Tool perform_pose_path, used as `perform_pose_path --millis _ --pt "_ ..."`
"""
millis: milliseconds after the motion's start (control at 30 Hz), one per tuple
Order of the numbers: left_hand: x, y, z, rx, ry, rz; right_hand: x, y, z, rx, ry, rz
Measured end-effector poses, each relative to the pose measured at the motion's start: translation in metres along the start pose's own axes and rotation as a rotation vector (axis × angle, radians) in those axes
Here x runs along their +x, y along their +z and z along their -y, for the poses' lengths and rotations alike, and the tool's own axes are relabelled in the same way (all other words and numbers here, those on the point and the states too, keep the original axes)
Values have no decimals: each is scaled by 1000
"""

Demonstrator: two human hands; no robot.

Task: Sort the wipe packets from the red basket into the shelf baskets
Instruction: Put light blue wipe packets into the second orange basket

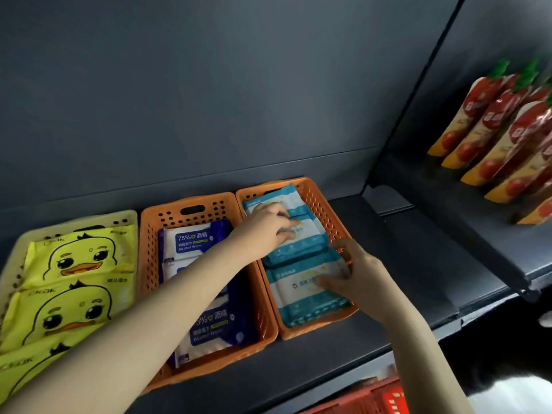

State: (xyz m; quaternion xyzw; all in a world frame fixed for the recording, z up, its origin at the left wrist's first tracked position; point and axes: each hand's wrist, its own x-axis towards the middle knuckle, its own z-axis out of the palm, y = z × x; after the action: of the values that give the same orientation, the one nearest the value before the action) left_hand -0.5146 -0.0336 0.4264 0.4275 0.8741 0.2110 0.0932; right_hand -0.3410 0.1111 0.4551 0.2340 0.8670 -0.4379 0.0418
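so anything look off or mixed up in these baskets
Nothing mixed up: each basket holds one kind. Only the teal packets in the right orange basket lie unevenly, the middle one riding on its neighbours, with the left hand and right hand on them.

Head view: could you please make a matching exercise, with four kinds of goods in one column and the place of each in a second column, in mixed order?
Goods
1. duck packets
2. alcohol wipes
3. teal packets
4. red pouches

Places
A. right orange basket
B. side shelf, far right
C. pale yellow basket
D. middle orange basket

Pairs: 1-C, 2-D, 3-A, 4-B.
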Motion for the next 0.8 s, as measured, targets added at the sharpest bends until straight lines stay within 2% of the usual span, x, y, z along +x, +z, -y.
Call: perform_pose_path --millis 200,267,333,433,600,800 --pt "2 -2 2 -18 -6 33 -2 2 8 -288 -30 2" --pt "6 -8 0 -73 -10 38 -2 1 7 -323 -91 -8" --pt "11 -14 2 -122 -16 -29 4 -4 10 -334 -182 -3" --pt "19 -24 4 -88 -26 -92 24 -7 15 -345 -306 15" --pt "32 -33 1 159 12 174 48 2 11 -387 -283 102" --pt "44 -39 5 202 37 333 52 12 -4 -410 -365 40"
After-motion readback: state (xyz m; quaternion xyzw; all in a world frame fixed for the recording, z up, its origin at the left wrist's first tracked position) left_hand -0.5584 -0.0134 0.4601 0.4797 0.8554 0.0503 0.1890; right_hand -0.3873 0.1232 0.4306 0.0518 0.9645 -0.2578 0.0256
